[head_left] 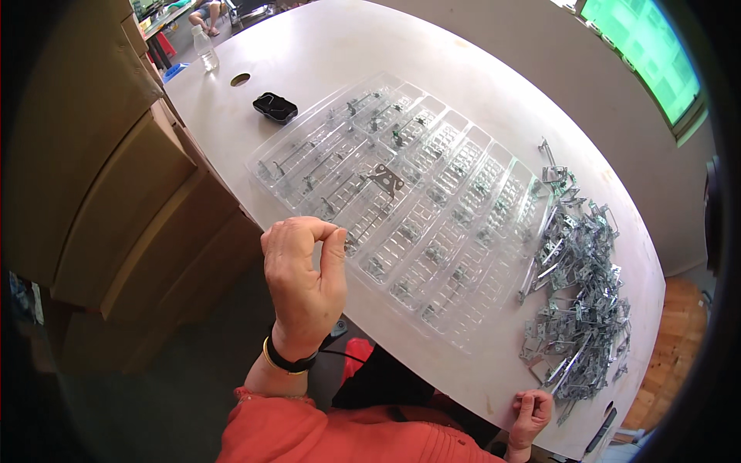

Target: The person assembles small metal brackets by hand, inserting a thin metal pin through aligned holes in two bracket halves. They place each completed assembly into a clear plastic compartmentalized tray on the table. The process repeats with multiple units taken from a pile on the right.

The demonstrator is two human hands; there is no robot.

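My left hand (302, 258) is raised above the near left edge of a clear plastic tray (370, 279). Its thumb and forefinger are pinched together; anything between them is too small or hidden to make out. Small metal brackets with thin rods lie in many of the tray's compartments. On top of the tray rests a flat dark metal piece (386, 180) with cut-outs. My right hand (531, 415) is at the table's near edge, its fingers curled closed, and I cannot make out anything in them. Just beyond it spreads a heap of silvery metal brackets (579, 297).
A black plastic box (275, 108) sits on the white table (370, 38) behind the tray, and a clear bottle (205, 51) stands at the far left edge. Cardboard boxes (100, 154) line the left side. At the near right corner lies a dark slim object (601, 430).
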